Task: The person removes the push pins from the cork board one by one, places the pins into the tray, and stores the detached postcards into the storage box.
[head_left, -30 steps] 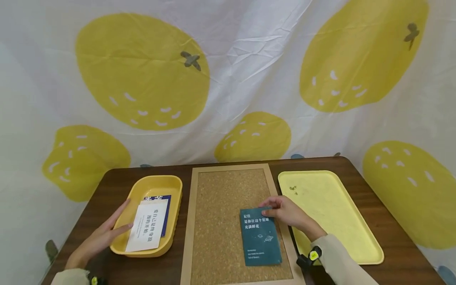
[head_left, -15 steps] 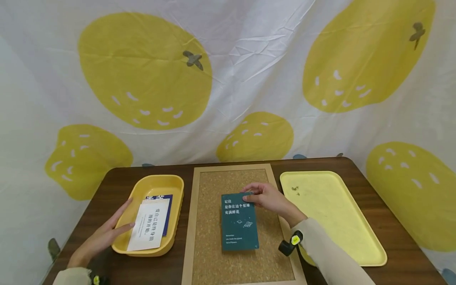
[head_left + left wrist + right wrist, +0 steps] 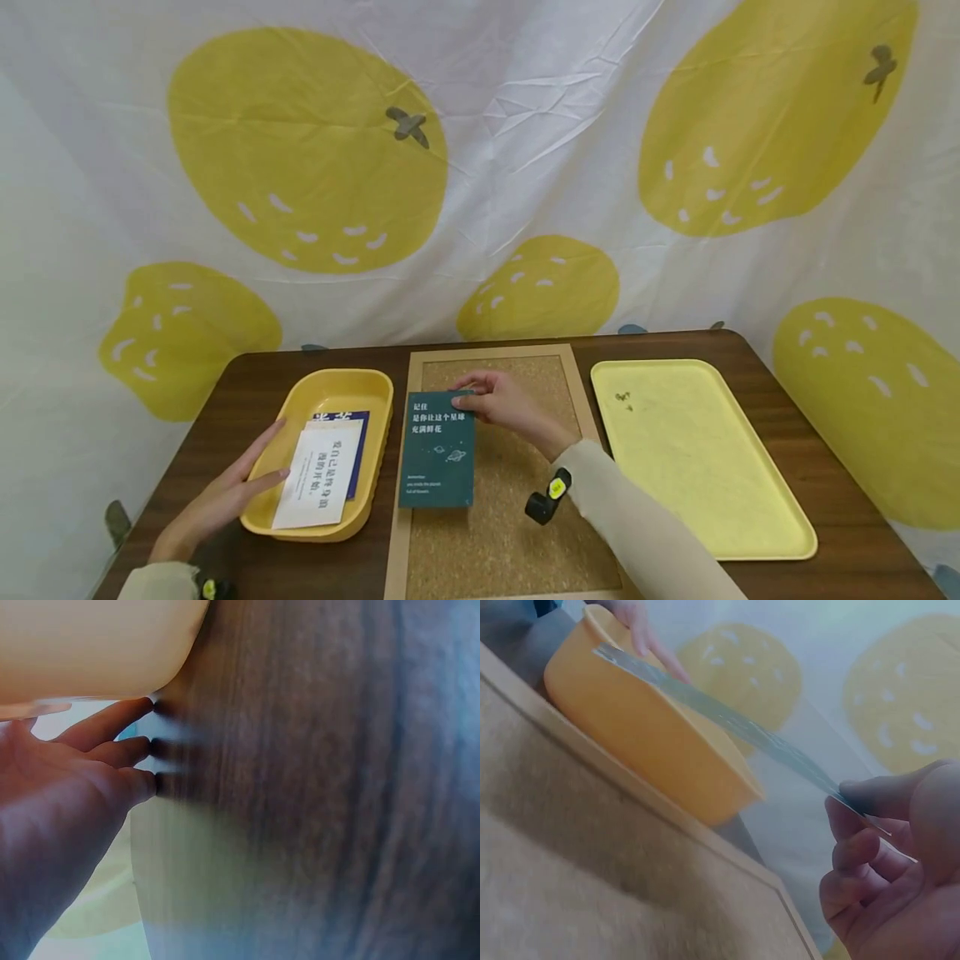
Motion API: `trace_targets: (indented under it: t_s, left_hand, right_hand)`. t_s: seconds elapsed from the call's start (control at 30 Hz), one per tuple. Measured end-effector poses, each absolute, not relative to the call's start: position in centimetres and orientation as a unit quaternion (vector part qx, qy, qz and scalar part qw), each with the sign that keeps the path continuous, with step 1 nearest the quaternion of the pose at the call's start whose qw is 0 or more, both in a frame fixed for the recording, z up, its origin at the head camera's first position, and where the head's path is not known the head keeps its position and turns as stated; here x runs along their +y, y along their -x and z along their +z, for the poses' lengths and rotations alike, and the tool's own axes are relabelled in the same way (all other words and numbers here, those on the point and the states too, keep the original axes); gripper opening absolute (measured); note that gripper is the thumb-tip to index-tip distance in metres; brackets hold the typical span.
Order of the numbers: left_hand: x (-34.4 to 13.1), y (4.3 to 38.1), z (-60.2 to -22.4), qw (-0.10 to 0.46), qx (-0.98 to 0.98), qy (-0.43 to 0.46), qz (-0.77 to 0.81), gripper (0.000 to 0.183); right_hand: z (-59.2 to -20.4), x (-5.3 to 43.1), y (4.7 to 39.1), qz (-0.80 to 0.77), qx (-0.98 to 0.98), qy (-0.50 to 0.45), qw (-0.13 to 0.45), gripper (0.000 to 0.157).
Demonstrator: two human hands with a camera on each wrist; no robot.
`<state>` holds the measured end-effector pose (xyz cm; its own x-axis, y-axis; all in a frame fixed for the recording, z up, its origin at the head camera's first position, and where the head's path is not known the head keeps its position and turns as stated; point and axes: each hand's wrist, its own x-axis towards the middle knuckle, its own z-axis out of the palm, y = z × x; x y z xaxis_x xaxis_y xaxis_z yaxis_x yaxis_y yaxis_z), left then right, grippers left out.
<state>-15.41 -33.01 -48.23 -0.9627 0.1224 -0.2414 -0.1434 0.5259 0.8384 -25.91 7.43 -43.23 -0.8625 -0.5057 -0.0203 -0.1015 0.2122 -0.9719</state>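
Note:
My right hand pinches a dark teal card by its upper right corner, thumb on top. White lettering and small planets are printed on it. In the right wrist view the card appears edge-on, raised above the cork board and overlapping its left frame in the head view. At the left side of a yellow-orange plastic basin rests my left hand, its fingers straight and its thumb over the rim. Fingertips touch the table in the left wrist view. Inside the basin lie a white card and a dark blue card.
A pale yellow tray lies on the right of the dark wooden table. The cork board occupies the middle, between basin and tray. Behind the table hangs a white cloth printed with yellow fruit.
My right hand has lifted the teal card off the right part of the cork board and carried it left toward the basin. The left hand stays at the basin.

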Motion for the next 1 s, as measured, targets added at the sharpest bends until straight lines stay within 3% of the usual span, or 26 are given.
trace_targets:
  t_s: [0.23,0.67,1.0]
  left_hand:
    - [-32.8,15.4,-48.2,0.127,0.864,-0.002,0.487,0.087]
    - [-32.6,15.9,-48.0,0.169,0.867,0.048,0.467,0.092]
    - [-32.8,15.6,-48.3,0.157,0.863,0.025,0.480,0.086]
  right_hand:
    - [-42.9,3.6,26.2,-0.619,0.750,0.177,0.150,0.024]
    - [-42.8,-2.8,25.6,-0.597,0.771,0.201,0.095,0.016]
    - [-43.6,-6.1,24.5,-0.602,0.764,0.217,0.078,0.018]
